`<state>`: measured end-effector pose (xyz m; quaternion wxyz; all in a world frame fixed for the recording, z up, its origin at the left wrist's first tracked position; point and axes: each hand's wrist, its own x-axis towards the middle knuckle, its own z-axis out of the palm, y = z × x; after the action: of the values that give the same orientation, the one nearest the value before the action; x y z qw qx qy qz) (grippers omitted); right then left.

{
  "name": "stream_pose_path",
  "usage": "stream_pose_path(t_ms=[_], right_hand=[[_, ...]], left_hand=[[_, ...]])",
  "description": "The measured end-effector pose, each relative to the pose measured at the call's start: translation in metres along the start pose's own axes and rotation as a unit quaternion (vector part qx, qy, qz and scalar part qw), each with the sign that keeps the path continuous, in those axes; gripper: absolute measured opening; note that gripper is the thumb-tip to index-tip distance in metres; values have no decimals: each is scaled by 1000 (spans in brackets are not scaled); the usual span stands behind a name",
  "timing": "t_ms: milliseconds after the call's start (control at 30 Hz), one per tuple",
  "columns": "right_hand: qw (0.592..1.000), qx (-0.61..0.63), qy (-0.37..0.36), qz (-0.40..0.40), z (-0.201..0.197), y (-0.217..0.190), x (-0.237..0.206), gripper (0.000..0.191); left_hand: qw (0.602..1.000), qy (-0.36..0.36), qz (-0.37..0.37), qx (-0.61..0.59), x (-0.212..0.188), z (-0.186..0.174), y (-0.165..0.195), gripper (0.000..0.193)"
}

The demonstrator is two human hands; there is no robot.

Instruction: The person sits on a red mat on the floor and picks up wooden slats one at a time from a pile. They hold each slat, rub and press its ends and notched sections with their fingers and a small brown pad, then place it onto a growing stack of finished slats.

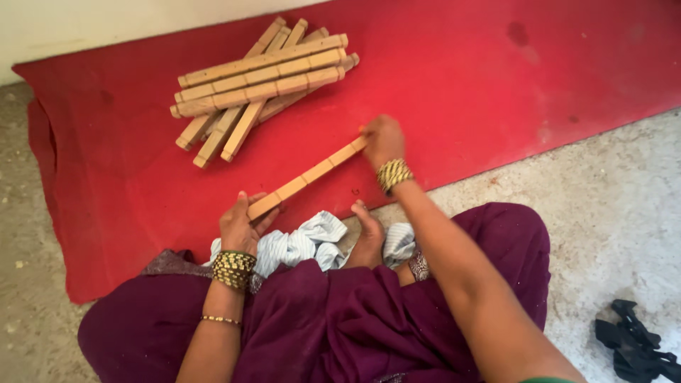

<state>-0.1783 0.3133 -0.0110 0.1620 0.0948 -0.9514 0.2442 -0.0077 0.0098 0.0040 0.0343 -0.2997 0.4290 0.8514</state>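
A long notched wooden stick [308,177] lies slantwise just above the red mat [454,78], held at both ends. My left hand [241,223] grips its lower left end. My right hand [383,140] closes over its upper right end. A pile of several similar wooden sticks [259,85] lies crossed in layers on the mat, farther away to the upper left. A blue-and-white striped cloth [305,241] rests at my lap, below the held stick.
A bare foot [367,237] pokes out from purple fabric [333,319] beside the cloth. The mat lies on a rough grey floor [610,206], against a pale wall [85,25]. A black strap-like object [635,344] lies at the lower right.
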Motion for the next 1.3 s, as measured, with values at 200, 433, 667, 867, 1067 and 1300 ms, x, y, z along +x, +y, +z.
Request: stream_pose_path(t_ms=[200,433,667,867,1067,1300], right_hand=[[999,-31,-41,8,-10,-35,-9,13],[934,258,-161,-189,-33,-168,-65,22],[955,188,-117,-198,-10,-149,-77,13],[999,-39,-5,33,-9,-9,-29,10],[987,138,67,47,-6,-32,-35,12],[912,312,-71,-256,-4,-197,-104,22]], left_hand=[[998,-9,46,44,-5,8,6,50],[912,-51,341,221,-14,7,11,26],[983,-77,163,11,3,-5,3,31],[986,-89,143,13,8,-5,1,32],[990,-80,118,4,12,-3,-2,36],[987,-95,129,-12,20,-14,-10,44]])
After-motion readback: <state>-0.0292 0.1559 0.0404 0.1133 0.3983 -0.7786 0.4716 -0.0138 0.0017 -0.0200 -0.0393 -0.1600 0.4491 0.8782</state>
